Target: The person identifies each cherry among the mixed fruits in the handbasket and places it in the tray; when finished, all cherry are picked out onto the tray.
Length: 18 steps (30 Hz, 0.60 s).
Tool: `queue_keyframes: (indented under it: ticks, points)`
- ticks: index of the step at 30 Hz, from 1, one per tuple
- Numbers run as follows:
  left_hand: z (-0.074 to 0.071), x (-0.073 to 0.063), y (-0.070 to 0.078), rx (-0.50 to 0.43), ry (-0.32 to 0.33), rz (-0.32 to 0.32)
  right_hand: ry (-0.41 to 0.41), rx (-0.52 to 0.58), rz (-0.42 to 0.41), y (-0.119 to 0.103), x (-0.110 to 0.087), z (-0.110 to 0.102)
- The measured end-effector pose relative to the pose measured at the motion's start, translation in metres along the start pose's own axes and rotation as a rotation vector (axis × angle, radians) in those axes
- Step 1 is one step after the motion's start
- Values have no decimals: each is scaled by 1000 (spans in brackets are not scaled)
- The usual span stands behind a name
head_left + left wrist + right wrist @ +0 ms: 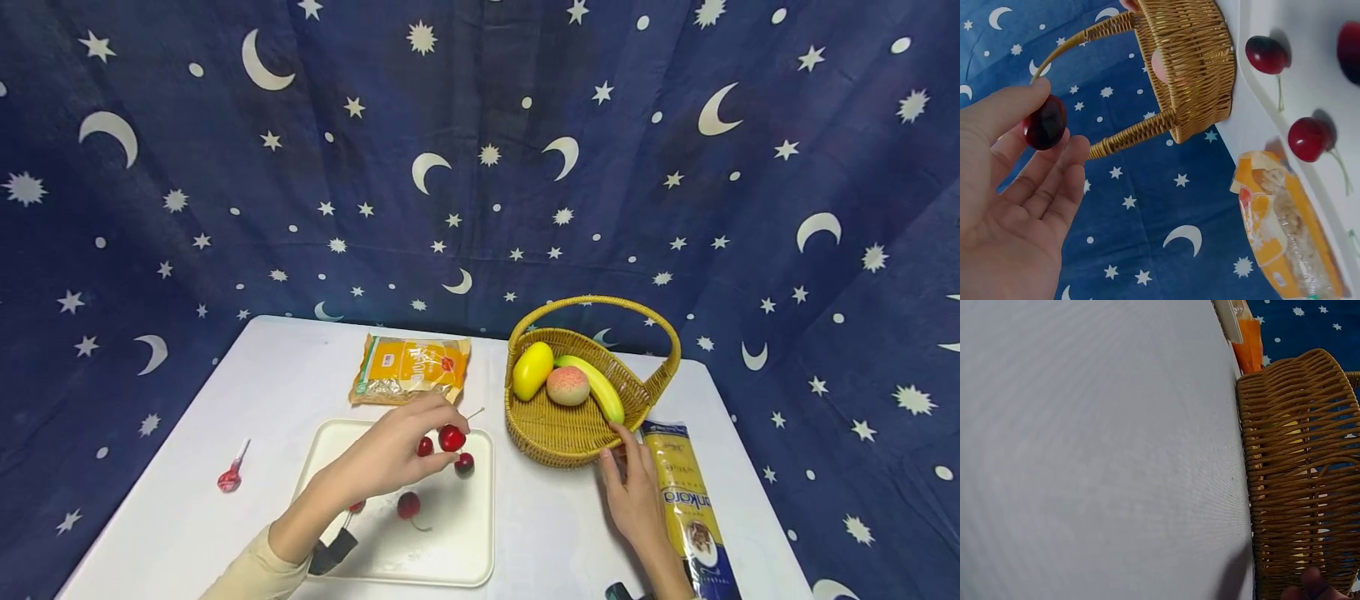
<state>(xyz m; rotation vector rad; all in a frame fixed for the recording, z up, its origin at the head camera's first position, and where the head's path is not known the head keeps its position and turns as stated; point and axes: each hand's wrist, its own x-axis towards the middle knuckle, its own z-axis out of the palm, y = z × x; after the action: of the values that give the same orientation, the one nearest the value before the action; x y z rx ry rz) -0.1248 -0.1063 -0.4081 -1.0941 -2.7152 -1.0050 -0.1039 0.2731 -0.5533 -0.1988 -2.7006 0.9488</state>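
Observation:
My left hand is above the white tray, pinching a dark red cherry between thumb and fingers. The left wrist view shows that cherry against the thumb tip. Several more cherries lie on the tray, among them one near its middle and another by the right side. At the right, my right hand grips the near rim of a woven basket, index finger over the edge and thumb outside. Inside the basket are a yellow mango, a peach and a banana.
An orange food packet lies behind the tray. To the right of my right hand is a long yellow and blue packet. A red lollipop rests on the white table at left. A dark starry cloth hangs behind.

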Motion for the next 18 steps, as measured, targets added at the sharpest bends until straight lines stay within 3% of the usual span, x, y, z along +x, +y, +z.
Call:
queue_keyframes:
  ticks: [11,18]
  points:
    - [21,-18,-3,95,44,-17,9,5,-12,-1,0,-1]
    - [47,-26,-7,174,2,-50,1,2,-7,-2,0,0]
